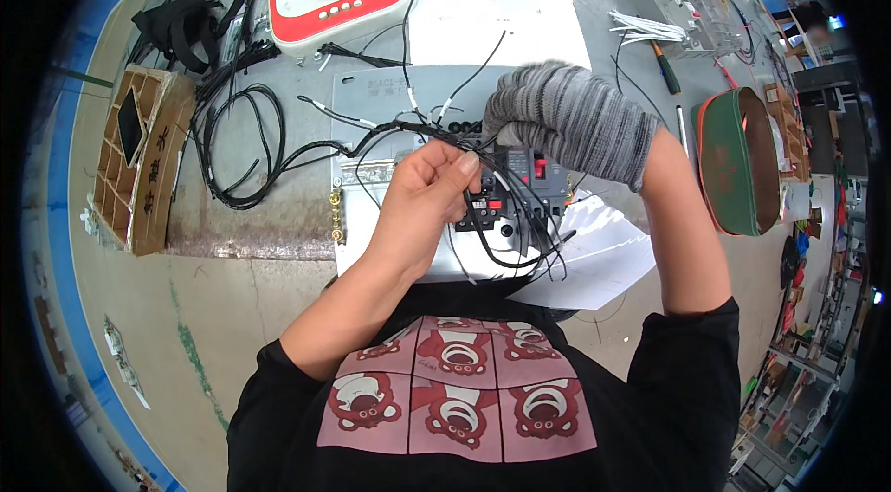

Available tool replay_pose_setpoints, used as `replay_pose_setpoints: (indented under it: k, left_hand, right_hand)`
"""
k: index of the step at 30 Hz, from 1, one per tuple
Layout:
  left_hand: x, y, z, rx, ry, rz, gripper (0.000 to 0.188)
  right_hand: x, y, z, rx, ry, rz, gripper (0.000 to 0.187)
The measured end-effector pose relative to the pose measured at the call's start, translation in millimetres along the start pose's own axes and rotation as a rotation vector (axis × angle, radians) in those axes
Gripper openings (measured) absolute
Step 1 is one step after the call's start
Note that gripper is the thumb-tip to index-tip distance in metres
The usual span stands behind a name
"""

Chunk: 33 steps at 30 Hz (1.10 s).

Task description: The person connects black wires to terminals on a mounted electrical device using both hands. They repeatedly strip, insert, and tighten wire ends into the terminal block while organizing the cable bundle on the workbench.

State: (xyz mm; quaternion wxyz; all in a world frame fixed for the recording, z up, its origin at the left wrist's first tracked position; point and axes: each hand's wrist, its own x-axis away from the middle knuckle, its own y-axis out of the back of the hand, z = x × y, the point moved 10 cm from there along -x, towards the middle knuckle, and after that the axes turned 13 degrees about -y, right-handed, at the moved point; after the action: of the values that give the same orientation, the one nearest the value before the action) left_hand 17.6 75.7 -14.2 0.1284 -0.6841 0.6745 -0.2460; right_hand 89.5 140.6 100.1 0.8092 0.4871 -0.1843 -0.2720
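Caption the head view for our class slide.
Fingers of the left hand hold black wires beside the gloved right hand, over a panel.

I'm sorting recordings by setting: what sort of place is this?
Likely an electrical assembly workshop, judging by the bundled thin black wires, boxy black breaker-like device with red parts, and brown compartmented box.

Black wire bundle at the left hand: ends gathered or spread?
Spread: above the left hand, several thin ends of the black wire bundle point in clearly different directions.
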Motion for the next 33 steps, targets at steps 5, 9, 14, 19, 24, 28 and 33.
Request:
replay_pose_setpoints:
  k: [5,9,14,19,24,28,33]
  left_hand:
    - [1.8,1.4,1.5,-0.054,0.022,0.03,0.016]
    - [1.8,0.6,2.5,-0.021,0.023,0.039,0.016]
    - [-2.3,-1.7,-1.6,0.012,-0.009,0.014,0.017]
    - [-1.8,-2.7,-1.9,0.049,-0.046,0.012,0.017]
    - [1.8,-0.1,-4.6,0.02,-0.073,-0.004,0.016]
    - [1.3,2.6,-6.3,0.029,-0.098,0.001,0.016]
    - [-3.3,6.2,-7.8,0.037,-0.119,-0.026,0.015]
  right_hand:
    - [-6.8,-15.1,-26.0,-0.135,-0.282,0.345,0.022]
    - [-11.9,-6.0,-36.2,-0.201,-0.406,0.503,0.018]
    - [13.7,62.3,5.9,0.491,-0.12,-0.351,0.024]
    - [76.5,23.3,27.9,-0.075,-0.216,-0.584,0.02]
    - [60.5,-5.8,28.7,0.113,-0.378,-0.601,0.022]
    - [58.1,-29.0,22.9,-0.018,-0.506,-0.471,0.022]
    - [59.7,-67.5,7.7,-0.603,-0.626,-0.584,0.021]
